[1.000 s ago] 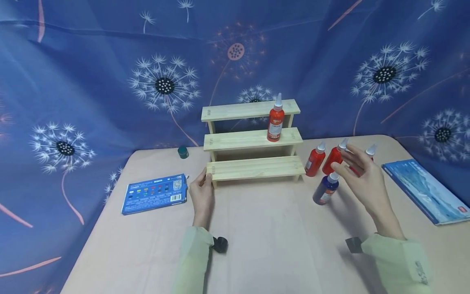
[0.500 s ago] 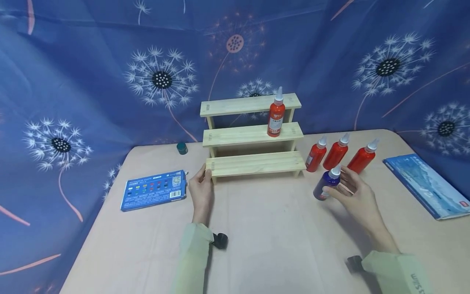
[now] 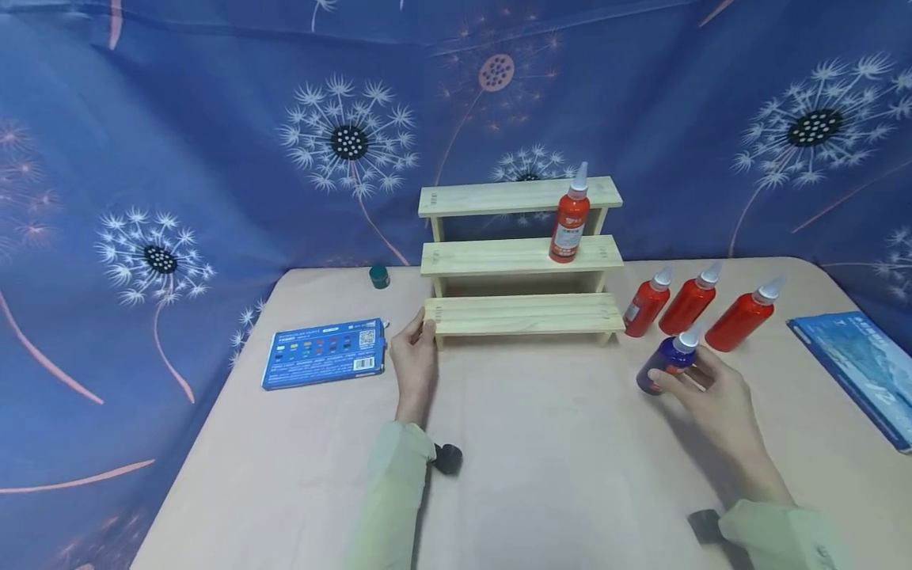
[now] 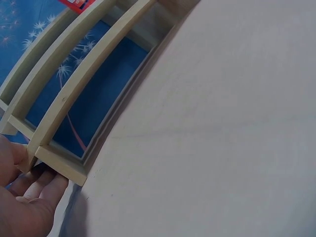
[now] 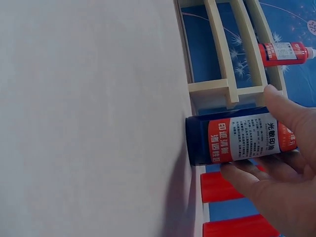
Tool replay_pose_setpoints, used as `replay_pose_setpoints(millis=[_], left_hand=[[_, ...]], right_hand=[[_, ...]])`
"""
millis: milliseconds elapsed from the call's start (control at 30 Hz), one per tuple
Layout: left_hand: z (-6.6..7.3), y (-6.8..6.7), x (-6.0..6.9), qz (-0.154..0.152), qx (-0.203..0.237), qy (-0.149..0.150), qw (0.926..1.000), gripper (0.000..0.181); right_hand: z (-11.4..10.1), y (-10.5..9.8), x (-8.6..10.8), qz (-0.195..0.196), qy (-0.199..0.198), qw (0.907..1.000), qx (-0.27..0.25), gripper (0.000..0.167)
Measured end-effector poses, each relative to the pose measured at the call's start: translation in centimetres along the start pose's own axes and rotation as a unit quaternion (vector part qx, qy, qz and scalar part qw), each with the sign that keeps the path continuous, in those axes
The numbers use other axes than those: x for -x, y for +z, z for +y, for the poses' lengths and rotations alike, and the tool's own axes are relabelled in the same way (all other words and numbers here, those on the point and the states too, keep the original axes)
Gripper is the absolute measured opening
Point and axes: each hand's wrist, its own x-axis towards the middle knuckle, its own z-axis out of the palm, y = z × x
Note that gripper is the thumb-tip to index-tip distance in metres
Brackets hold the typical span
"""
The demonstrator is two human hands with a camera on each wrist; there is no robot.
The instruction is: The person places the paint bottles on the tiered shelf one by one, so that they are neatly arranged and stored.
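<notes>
A right hand [image 3: 716, 404] at the lower right of the head view pinches a dark blue bottle [image 3: 666, 366], thumb on one side and fingers on the other. The bottle has a pale pointed cap; in the right wrist view its red and white label with printed characters faces the camera at right of centre. Whether its base touches the desk [image 3: 534, 443] I cannot tell.

A left hand [image 3: 416, 356], just below the centre of the head view, grips the left end of the lowest board of a three-step wooden stand [image 3: 523, 317]. In the left wrist view that hand is at the lower left, with its fingers against the stand's end.

The stand occupies the middle of the head view. A red bottle [image 3: 568, 229] stands upright towards the right end of its middle step. Right of the stand, three more red bottles [image 3: 687, 307] are in a row behind the blue one.

At the left of the frame lies a flat blue box [image 3: 324, 354], with a small green pot [image 3: 380, 277] above it. A blue pad [image 3: 862, 356] lies at the right edge. A blue dandelion-patterned cloth [image 3: 235, 79] fills the upper frame.
</notes>
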Motion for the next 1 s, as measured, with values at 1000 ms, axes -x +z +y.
replay_pose_setpoints(millis=[1000], left_hand=[[0.2,0.2,0.0,0.001,0.004,-0.005,1.0000,0.036]], right_hand=[[-5.7,0.7,-0.9,0.048,-0.045,0.9977,-0.017,0.066]])
